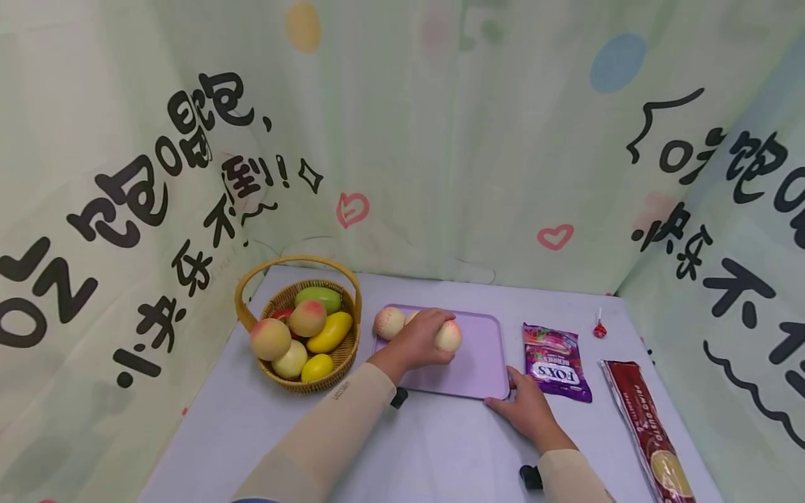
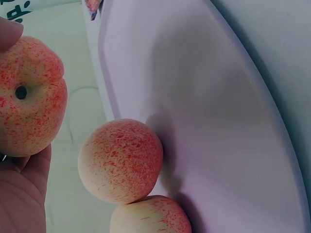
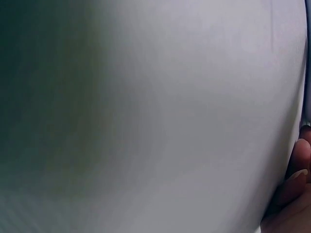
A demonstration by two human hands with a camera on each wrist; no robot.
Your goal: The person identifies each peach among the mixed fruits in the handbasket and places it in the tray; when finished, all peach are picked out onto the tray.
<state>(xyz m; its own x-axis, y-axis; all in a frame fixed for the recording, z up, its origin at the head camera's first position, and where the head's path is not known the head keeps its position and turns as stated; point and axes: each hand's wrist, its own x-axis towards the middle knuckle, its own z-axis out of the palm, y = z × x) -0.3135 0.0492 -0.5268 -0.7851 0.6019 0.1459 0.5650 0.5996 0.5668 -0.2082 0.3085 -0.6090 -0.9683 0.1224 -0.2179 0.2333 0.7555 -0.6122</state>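
Note:
My left hand grips a speckled pink-and-cream peach over the middle of a lilac tray. In the left wrist view this peach shows its dark stem dimple, with a thumb above it and more of the hand below. Two other peaches lie side by side at the tray's left end: one peach shows well in the head view, while its neighbour is mostly behind my left hand. At the tray's near right corner, my right hand holds the rim between thumb and fingers.
Left of the tray stands a wicker basket with a tall handle, full of fruit. A purple Fox's Berries candy bag lies right of the tray. Farther right are a small red lollipop and a long dark-red packet. Printed curtains surround the table.

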